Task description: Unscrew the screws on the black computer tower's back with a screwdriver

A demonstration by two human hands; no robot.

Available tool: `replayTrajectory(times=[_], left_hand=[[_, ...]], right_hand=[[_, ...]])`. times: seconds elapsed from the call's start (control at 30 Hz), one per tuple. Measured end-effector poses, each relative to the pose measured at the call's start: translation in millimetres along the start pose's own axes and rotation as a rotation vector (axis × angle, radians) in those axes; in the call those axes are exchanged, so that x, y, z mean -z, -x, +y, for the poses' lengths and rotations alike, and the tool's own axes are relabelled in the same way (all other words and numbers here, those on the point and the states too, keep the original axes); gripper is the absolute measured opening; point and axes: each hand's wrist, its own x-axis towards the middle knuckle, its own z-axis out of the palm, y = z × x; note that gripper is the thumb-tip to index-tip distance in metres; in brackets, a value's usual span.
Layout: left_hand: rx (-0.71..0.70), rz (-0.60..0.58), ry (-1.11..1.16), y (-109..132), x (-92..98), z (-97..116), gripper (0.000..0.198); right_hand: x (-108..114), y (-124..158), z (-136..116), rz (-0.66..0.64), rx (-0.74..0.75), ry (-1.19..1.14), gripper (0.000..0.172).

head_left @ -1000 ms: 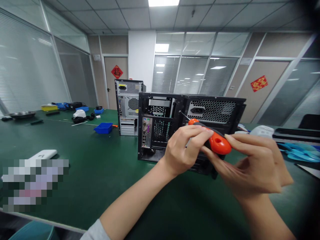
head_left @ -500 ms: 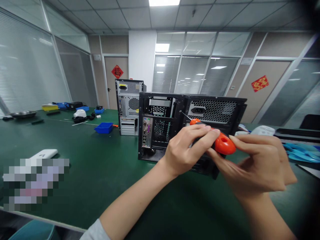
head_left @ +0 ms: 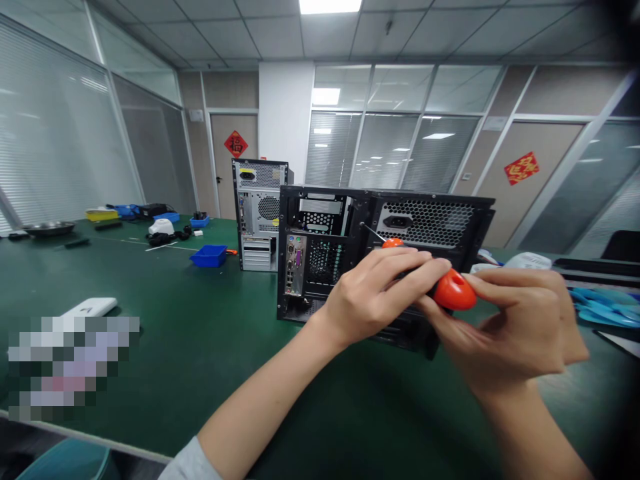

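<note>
An orange-and-black screwdriver (head_left: 455, 291) points at the back of a black computer case (head_left: 325, 253), its thin shaft reaching a spot on the frame beside the power supply (head_left: 425, 222). Whether the tip sits in a screw is too small to tell. My left hand (head_left: 380, 290) is closed around the front of the handle, fingers over the top. At the rounded rear end of the handle, my right hand (head_left: 510, 327) pinches it between thumb and fingers. Both hands cover part of the case's lower right side.
Behind the black case stands a second computer tower (head_left: 260, 220). A blue tray (head_left: 209, 256) lies left of it on the green table (head_left: 200, 347). Light blue items (head_left: 605, 308) lie at the right, a white device (head_left: 93, 308) at the left. A bin (head_left: 70, 460) stands below the table edge.
My left hand's fingers have shifted slightly right along the screwdriver handle. The shaft still reaches the same spot on the case, and the view has moved very little.
</note>
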Motion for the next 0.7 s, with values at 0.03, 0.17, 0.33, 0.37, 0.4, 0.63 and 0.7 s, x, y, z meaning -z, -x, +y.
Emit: replayTrajectory(times=[0.03,0.17,0.33,0.37,0.4,0.63,0.7], left_hand=[[-0.003,-0.016,0.001,0,0.8,-1,0.028],[-0.011,-0.072,0.015,-3,4.6,-3,0.028],[-0.033,-0.034,0.038,-8,9.0,-5,0.023],[-0.036,-0.04,0.041,-9,9.5,-5,0.023],[-0.037,-0.053,0.043,-9,10.0,-5,0.024],[-0.051,-0.119,0.047,-10,11.4,-5,0.025],[-0.048,-0.136,0.052,-10,11.7,-5,0.026]], right_hand=[[0,0,0,-0.006,0.001,0.001,0.03],[1,-1,1,-0.036,0.0,0.008,0.033],[3,-4,2,-0.045,0.006,-0.047,0.035],[2,-4,3,-0.048,0.005,-0.074,0.035],[2,-5,4,-0.05,0.0,-0.103,0.036],[1,-10,8,-0.05,0.06,-0.179,0.042],[2,-11,9,-0.064,0.071,-0.178,0.045]])
